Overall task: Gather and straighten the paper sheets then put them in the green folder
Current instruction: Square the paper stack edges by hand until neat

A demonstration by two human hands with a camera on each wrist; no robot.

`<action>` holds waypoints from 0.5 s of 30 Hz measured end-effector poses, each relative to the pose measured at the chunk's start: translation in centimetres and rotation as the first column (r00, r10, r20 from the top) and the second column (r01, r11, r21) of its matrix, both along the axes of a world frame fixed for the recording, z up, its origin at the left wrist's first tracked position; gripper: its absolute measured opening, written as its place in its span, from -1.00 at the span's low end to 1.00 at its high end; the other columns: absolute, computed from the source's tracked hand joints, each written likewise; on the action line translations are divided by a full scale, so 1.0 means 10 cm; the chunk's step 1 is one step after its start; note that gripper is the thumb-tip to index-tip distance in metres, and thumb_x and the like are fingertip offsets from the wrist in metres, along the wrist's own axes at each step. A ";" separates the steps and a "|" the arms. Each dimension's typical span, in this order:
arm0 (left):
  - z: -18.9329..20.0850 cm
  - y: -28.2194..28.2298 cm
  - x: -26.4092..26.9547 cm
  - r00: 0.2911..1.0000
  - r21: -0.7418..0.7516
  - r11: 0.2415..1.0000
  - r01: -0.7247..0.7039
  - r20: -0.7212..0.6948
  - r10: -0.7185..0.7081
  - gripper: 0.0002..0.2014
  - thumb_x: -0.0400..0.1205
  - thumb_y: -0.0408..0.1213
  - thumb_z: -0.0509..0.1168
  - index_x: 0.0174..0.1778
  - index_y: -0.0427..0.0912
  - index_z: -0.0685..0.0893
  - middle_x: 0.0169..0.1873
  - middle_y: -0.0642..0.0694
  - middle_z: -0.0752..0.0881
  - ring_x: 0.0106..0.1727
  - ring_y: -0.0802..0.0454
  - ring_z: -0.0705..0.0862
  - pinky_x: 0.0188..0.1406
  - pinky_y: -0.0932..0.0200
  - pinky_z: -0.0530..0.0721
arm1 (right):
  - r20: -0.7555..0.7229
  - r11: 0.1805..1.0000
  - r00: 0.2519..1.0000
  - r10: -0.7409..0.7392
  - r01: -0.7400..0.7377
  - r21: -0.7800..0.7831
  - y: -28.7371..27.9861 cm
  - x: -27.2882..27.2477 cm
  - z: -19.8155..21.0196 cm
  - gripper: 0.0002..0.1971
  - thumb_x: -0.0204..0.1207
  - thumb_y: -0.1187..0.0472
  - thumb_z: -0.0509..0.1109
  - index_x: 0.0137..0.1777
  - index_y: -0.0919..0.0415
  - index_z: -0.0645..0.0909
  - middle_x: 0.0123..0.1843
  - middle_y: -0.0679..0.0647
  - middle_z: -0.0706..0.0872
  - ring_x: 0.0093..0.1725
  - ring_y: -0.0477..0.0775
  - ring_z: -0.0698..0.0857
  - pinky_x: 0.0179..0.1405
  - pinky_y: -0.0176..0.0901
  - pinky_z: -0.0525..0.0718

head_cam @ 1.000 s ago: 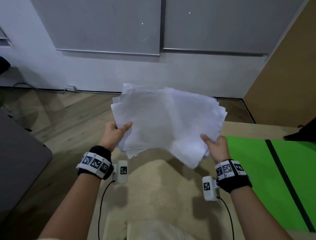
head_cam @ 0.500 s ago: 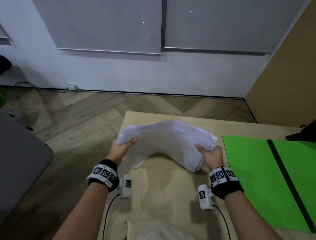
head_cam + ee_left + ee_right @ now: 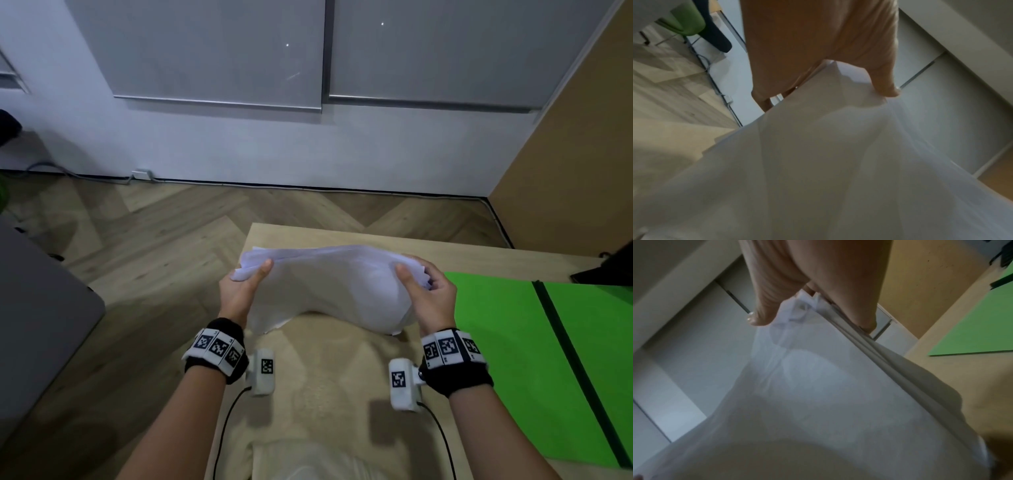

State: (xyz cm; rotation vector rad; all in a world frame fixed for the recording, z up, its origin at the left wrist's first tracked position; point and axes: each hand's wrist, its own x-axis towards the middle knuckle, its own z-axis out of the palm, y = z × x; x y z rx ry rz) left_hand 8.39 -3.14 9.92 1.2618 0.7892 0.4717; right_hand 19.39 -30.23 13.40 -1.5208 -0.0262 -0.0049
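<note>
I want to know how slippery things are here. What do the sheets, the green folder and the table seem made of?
Sheets: thin matte white paper; they droop and light shows through. Green folder: probably matte card or plastic, with a dark spine strip. Table: pale wood-look top, likely laminate.

The paper sheets (image 3: 329, 284) are plain white with a faint bluish cast, and the folder (image 3: 496, 359) at the right edge of the pale beige surface (image 3: 342, 377) is bright green with a dark stripe down its spine. Both wristbands (image 3: 215, 349) are black, ringed with white tags printed in black square patterns. The floor (image 3: 154, 246) is grey-brown herringbone wood.
</note>
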 end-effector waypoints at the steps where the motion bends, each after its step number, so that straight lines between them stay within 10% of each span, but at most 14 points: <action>1: 0.02 0.00 0.02 1.000 -0.003 1.000 -0.016 0.013 0.016 -0.47 0.27 0.04 0.61 0.03 -0.24 0.76 -0.12 -0.09 0.82 -0.10 -0.01 0.79 -0.15 0.16 0.68 | 0.013 1.000 1.000 0.002 -0.002 -0.006 0.00 0.02 0.01 -0.88 0.38 0.27 0.56 -0.19 0.02 0.74 -0.27 -0.12 0.80 -0.31 -0.24 0.72 -0.27 -0.37 0.72; 4: 0.06 0.01 0.08 0.997 -0.005 0.997 -0.077 0.032 0.077 -0.56 0.37 0.02 0.59 0.04 -0.18 0.75 -0.07 -0.11 0.81 -0.06 -0.03 0.78 -0.03 0.12 0.70 | 0.059 1.000 0.998 -0.012 0.013 -0.021 -0.01 0.07 0.03 -0.91 0.43 0.24 0.52 -0.27 0.07 0.71 -0.40 -0.09 0.76 -0.39 -0.20 0.66 -0.35 -0.34 0.66; 8: 0.11 -0.02 0.15 0.989 -0.008 0.990 -0.141 0.041 0.141 -0.09 0.08 0.30 0.61 0.27 -0.16 0.63 0.21 -0.11 0.71 0.19 -0.05 0.73 0.31 -0.04 0.66 | 0.066 0.998 0.997 -0.043 0.046 -0.036 -0.03 0.11 -0.02 -0.91 0.49 0.28 0.46 -0.19 0.09 0.64 -0.27 0.01 0.69 -0.38 -0.29 0.64 -0.26 -0.26 0.63; 12: 0.13 -0.10 0.23 0.981 0.025 0.981 -0.193 0.032 0.192 -0.55 0.29 0.11 0.60 -0.09 -0.11 0.69 -0.19 0.00 0.74 -0.14 0.06 0.71 -0.10 0.22 0.67 | 0.154 0.990 0.988 0.011 0.011 -0.142 0.01 0.13 -0.02 -0.78 0.48 0.38 0.40 0.07 0.14 0.60 0.04 0.07 0.70 0.03 -0.06 0.67 0.15 -0.07 0.61; 15: 0.14 -0.14 0.27 0.967 0.041 0.966 -0.256 0.019 0.255 -0.56 0.28 0.13 0.60 -0.22 -0.12 0.64 -0.29 -0.03 0.68 -0.26 0.03 0.64 -0.16 0.15 0.65 | 0.216 0.975 0.973 0.085 -0.036 -0.221 0.03 0.11 0.02 -0.74 0.53 0.36 0.38 0.19 0.14 0.62 0.19 0.00 0.66 0.21 -0.18 0.62 0.30 -0.32 0.51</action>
